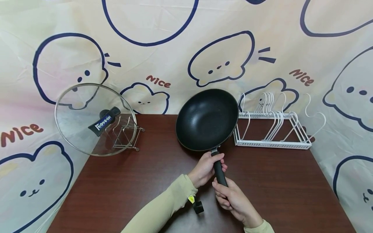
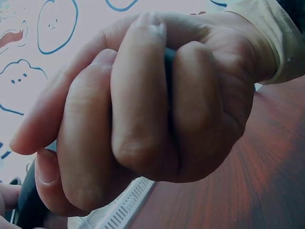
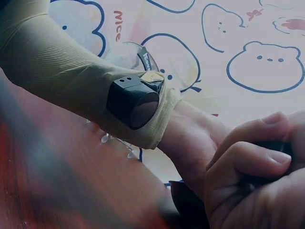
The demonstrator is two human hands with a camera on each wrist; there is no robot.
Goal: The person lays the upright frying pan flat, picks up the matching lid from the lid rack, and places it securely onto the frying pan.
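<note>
Two hands point(image 1: 205, 169) point(image 1: 236, 201), one pan point(image 1: 207, 119), one glass lid point(image 1: 104, 121), one wire stand point(image 1: 125, 147), one white rack point(image 1: 272, 144).

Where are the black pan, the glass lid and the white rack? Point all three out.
Black pan point(image 1: 207, 119), head view, on the middle of its inside.
Glass lid point(image 1: 104, 121), head view, on its dark handle.
White rack point(image 1: 272, 144), head view, on its front rail.

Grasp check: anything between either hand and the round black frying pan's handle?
Nothing visible: the left hand grips the long black handle just below the round black frying pan, the right hand its lower end. The white slotted rack stands right, not between.
</note>
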